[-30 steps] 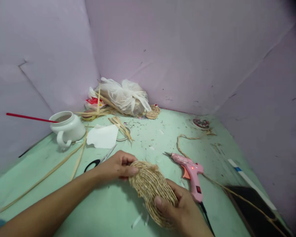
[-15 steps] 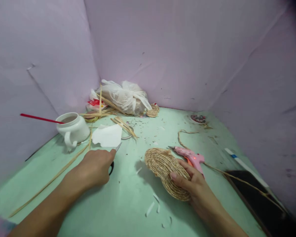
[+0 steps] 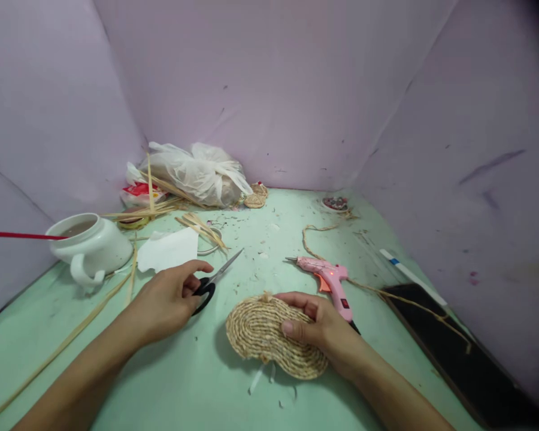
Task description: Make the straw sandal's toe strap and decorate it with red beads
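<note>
My right hand (image 3: 321, 332) grips a woven straw piece (image 3: 263, 332), coiled in rows and shaped like a rounded figure eight, thumb on top and fingers behind its far edge. It is tilted above the table. My left hand (image 3: 173, 299) has its fingers closed about the black handles of a pair of scissors (image 3: 211, 285); the blades point away to the upper right. Beyond my right hand lies a pink glue gun (image 3: 327, 276) with a red light on its body and its nozzle toward the left.
A white mug (image 3: 92, 248) with a red stick stands at left. White paper (image 3: 168, 248), straw strips (image 3: 202, 230) and a white plastic bag (image 3: 197, 173) lie behind. At right are a dark flat panel (image 3: 449, 353), twine (image 3: 413, 305) and a small dish (image 3: 336, 204).
My left hand has drawn the scissors up from the table, more of them now showing. The woven piece has moved nearer and turned more level. The view has shifted right.
</note>
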The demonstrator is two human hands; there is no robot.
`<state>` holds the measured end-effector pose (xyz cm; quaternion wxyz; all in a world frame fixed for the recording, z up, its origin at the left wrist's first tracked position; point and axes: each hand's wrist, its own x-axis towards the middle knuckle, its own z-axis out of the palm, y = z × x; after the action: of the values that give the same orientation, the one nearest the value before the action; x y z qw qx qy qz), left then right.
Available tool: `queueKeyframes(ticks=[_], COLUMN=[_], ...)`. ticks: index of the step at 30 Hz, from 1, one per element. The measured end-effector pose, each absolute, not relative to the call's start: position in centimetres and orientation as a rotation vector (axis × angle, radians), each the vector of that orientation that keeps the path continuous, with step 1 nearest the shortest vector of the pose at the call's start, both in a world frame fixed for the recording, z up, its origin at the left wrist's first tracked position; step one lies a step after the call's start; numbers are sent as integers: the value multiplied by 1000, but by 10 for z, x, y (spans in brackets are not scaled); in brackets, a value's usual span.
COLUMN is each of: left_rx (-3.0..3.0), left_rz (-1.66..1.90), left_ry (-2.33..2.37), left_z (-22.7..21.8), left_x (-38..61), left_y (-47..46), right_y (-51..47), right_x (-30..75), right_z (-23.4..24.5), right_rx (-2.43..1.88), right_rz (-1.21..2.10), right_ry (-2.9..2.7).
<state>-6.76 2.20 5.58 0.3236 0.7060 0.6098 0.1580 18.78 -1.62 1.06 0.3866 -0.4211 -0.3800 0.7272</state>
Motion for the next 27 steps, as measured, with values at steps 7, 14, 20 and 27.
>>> queueKeyframes(ticks=[7, 14, 20, 27], left_rx=[1338, 1157, 1008, 811], left_rz=[652, 697, 688, 1012], left_ry=[1411, 1267, 1120, 1140], left_z=[58, 49, 38, 35], left_x=[-50, -35, -34, -24], left_y=[18, 13, 13, 11], right_y=[-18, -19, -20, -20], right_x=[188, 188, 191, 190], right_z=[11, 11, 16, 23], right_rx=[-1151, -1113, -967, -587], right_rz=[1801, 1796, 1898, 1760], right_ry=[-1025, -1058, -904, -819])
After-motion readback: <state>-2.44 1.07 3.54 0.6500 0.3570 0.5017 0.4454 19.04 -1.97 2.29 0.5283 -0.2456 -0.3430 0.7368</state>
